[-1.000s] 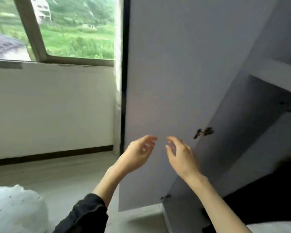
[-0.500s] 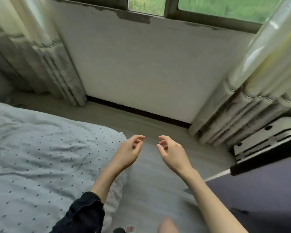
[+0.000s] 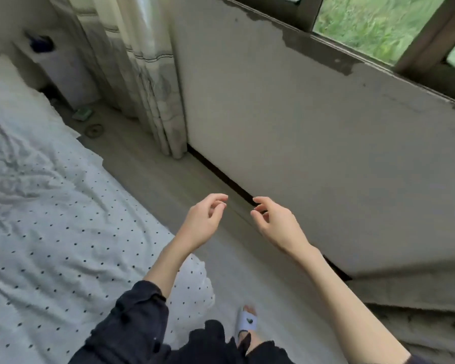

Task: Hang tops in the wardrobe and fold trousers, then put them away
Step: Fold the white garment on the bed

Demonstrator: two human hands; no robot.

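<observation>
**Both hands raised and holding nothing beside the bed**

Left hand and right hand hover apart above the floor, fingers loosely curled and grasping nothing. No tops, trousers or wardrobe appear in view, so their location cannot be told. A dotted white bedsheet fills the left side; a pale curtain hangs by the wall under the window. One foot wears a white slipper.
</observation>
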